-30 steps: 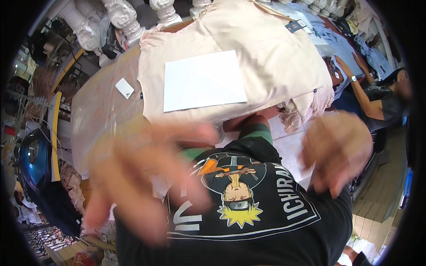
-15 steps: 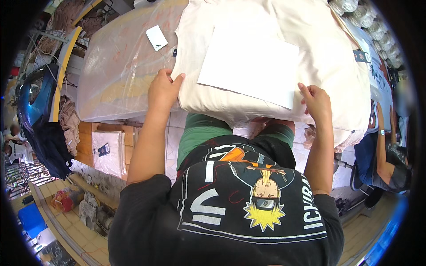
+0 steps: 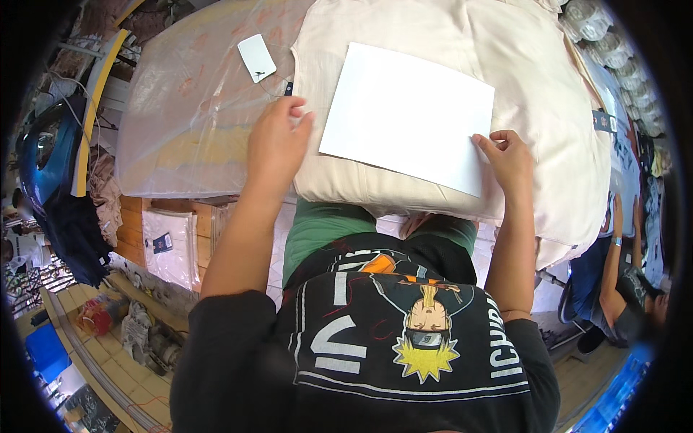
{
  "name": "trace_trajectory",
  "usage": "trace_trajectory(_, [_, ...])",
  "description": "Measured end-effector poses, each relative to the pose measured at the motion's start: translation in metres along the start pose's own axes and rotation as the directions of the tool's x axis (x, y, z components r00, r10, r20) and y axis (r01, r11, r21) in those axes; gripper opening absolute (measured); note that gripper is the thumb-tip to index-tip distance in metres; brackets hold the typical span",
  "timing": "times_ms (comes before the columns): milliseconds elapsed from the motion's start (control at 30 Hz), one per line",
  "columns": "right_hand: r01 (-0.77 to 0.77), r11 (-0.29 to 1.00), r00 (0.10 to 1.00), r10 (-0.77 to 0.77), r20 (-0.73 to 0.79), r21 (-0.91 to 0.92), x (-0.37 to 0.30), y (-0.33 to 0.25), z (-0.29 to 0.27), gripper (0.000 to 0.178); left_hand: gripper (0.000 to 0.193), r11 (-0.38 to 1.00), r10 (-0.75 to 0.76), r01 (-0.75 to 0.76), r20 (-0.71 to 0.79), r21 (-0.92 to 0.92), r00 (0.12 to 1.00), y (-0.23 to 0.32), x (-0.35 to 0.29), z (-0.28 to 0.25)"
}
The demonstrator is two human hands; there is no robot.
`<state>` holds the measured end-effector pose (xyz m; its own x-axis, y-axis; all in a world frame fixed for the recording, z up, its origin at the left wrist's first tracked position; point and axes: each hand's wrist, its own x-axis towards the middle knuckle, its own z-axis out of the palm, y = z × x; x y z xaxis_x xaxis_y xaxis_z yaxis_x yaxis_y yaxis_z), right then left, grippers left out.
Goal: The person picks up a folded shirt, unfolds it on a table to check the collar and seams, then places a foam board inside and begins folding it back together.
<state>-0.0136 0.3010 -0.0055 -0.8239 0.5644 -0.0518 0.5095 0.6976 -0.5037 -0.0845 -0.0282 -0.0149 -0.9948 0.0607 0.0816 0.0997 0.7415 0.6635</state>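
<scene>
A cream garment (image 3: 548, 155) lies spread over the table in front of me. On it rests a stiff white rectangular sheet (image 3: 408, 115), slightly tilted. At the sheet's right edge my right hand (image 3: 507, 160) is closed, the thumb over the face and the other fingers curled at the edge. My left hand (image 3: 280, 137) hovers by the garment's left edge, a little blurred, its thumb apart from the bent fingers and nothing held. Just beyond it are a small dark label (image 3: 289, 88) and a white card (image 3: 257, 58) with a thin cord.
Clear plastic (image 3: 195, 123) covers the table's left part. A folded, bagged garment (image 3: 170, 249) lies on a wooden surface below left. Another person's arm (image 3: 615, 249) reaches in at the right. Bundled white rolls (image 3: 588, 22) line the far right; a yellow-edged frame (image 3: 99, 108) stands left.
My left hand has moved right and slightly away from me, over the garment's edge. My right hand has shifted left from beside the white sheet onto its right edge.
</scene>
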Motion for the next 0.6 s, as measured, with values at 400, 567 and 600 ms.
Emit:
trace_trajectory(400, [0.342,0.753,0.926,-0.371,-0.066,0.562,0.005,-0.022,-0.023,0.036,0.032,0.665,-0.104,0.231,0.218,-0.710,0.970,0.007,0.056,-0.007])
trace_trajectory(567, [0.804,0.590,0.543,-0.682,-0.489,0.071,0.030,-0.059,-0.019,0.064,0.035,0.488,-0.012,0.243,0.273,-0.838,0.962,0.023,0.061,-0.057])
trace_trajectory(600, [0.860,0.503,0.477,-0.736,-0.480,0.083,0.039,-0.062,-0.024,0.056,0.036,0.527,0.002,0.216,0.255,-0.822,0.967,0.024,0.061,-0.064])
